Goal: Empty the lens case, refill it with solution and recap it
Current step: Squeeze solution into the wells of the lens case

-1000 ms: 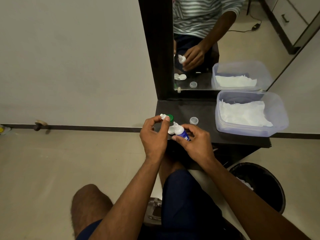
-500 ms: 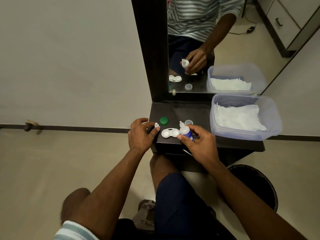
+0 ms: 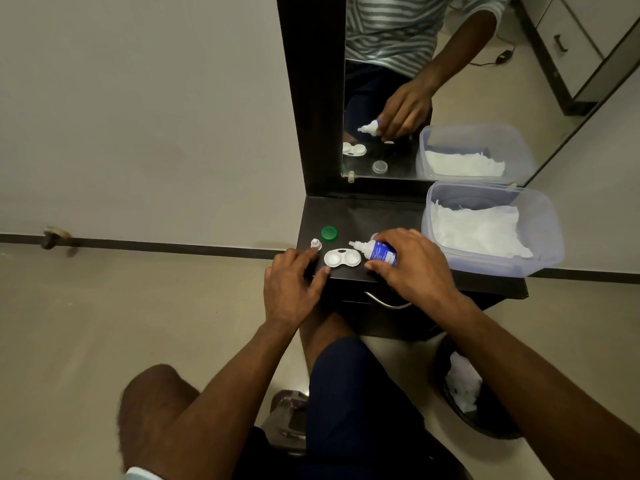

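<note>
1. The right hand [image 3: 412,268] is wrapped around the solution bottle [image 3: 380,251], fingers closed over its blue-labelled body, holding it tipped almost flat with the white nozzle pointing away from the palm, toward the left hand.
2. The lens case [image 3: 342,258] lies open on the dark table [image 3: 363,213], just beyond and slightly below the bottle's nozzle tip, between the two hands. Both white wells face up; whether the nozzle touches the case cannot be told.
3. The left hand [image 3: 291,289] rests at the table's near edge, fingers loosely spread and gripping nothing. Its thumb tip lies just beside the case's nearer rim.
4. A small white cap [image 3: 315,243] stands just past the left hand's fingertips; a green cap [image 3: 328,233] lies a little farther from that hand, beyond the case.
5. A clear plastic tub [image 3: 540,237] holding white tissue sits past the right hand's knuckles, on the side away from the case.
</note>
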